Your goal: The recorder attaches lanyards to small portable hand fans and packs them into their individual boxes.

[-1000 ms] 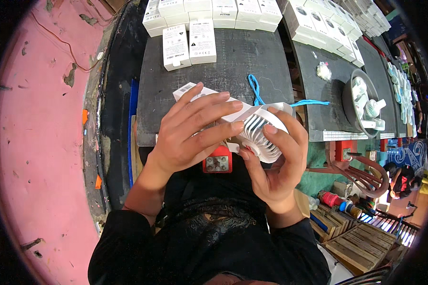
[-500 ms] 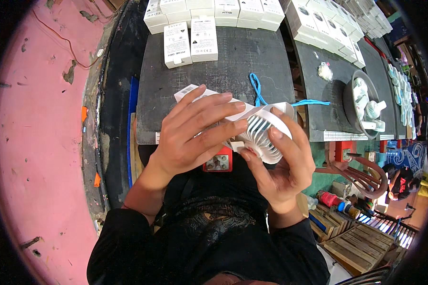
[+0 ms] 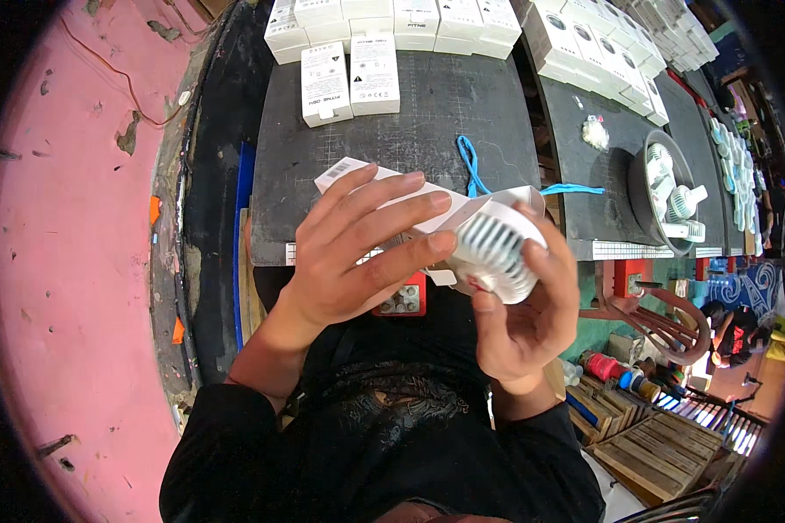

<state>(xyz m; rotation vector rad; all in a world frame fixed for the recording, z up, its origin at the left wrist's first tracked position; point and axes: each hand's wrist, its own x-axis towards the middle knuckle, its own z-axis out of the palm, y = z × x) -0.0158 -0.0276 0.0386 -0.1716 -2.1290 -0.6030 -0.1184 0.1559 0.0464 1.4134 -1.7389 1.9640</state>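
My left hand (image 3: 349,240) wraps over a slim white carton (image 3: 459,207), its fingers lying across the top side. The carton tilts above the dark table, with its open end and raised flaps toward the right. At that end, my right hand (image 3: 536,309) grips a small white handheld fan (image 3: 494,253) by its round slatted head. The fan's lower part is hidden, so I cannot tell how much of it sits inside the carton. A bright blue cord (image 3: 469,161) lies on the table just beyond the carton.
Two white boxes (image 3: 373,78) lie on the black table (image 3: 445,105), before a row of stacked ones. On the right-hand table, a grey bowl (image 3: 635,187) holds several fans near a small plastic bag (image 3: 595,132). More boxes (image 3: 584,52) are piled behind. A pink wall (image 3: 78,261) borders the left.
The fan head has turned and shifted slightly right, away from the carton's end. My right thumb and fingers have moved right with it; my left hand stays nearly still.
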